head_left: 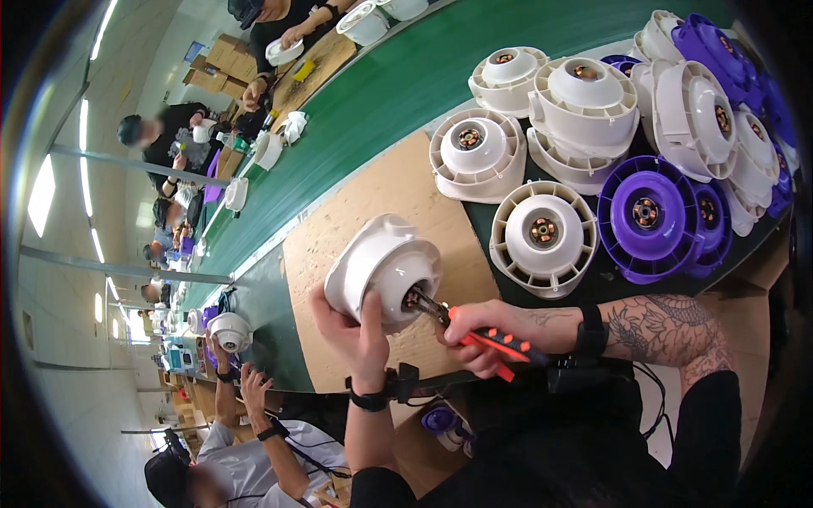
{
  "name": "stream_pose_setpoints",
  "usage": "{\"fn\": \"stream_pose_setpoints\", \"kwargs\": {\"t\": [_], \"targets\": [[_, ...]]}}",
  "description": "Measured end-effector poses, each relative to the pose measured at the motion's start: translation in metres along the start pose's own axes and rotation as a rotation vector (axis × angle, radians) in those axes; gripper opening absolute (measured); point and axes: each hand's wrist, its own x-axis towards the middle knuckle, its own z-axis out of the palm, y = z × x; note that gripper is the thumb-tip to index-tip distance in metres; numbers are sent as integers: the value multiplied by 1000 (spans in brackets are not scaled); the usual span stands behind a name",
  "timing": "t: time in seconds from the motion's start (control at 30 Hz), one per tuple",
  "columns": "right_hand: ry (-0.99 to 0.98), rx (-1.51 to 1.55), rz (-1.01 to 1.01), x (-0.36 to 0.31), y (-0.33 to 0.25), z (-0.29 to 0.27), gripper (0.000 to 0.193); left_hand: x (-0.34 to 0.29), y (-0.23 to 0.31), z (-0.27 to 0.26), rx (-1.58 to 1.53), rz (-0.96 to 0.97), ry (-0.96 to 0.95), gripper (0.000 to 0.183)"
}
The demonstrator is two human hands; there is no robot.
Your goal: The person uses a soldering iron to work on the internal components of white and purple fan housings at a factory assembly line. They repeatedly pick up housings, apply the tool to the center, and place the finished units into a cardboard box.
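My left hand (356, 330) grips a white plastic fan housing (377, 258) from below and the left, holding it tilted above the cardboard sheet. In my right hand (491, 330) are pliers (508, 351) with red and black handles, the fist wrapped round them. The jaws reach into the round opening at the housing's centre, where a copper-coloured motor part shows. Whether the jaws grip anything inside is too small to tell.
Several white housings (544, 237) and purple housings (648, 216) crowd the right, some stacked. Cardboard (339, 254) covers the bench before me; a green conveyor belt (356, 144) runs behind it. A co-worker at lower left lifts a white housing (230, 333). Other people work across the belt.
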Motion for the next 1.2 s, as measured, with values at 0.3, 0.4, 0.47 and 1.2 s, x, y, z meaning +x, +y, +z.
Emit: {"fn": "stream_pose_setpoints", "kwargs": {"t": [0.3,0.4,0.47,1.2], "targets": [[305,-553,-57,-6,-11,6,47,8,-12,-5,-36,169,-69,79],[320,-714,-14,-9,-13,16,39,29,14,-14,124,174,-255,81],[335,-904,-241,7,9,-5,47,36,25,-11,198,89,-329,75],[100,-170,-30,1,-7,-7,35,4,-11,5,87,215,147,62]]}}
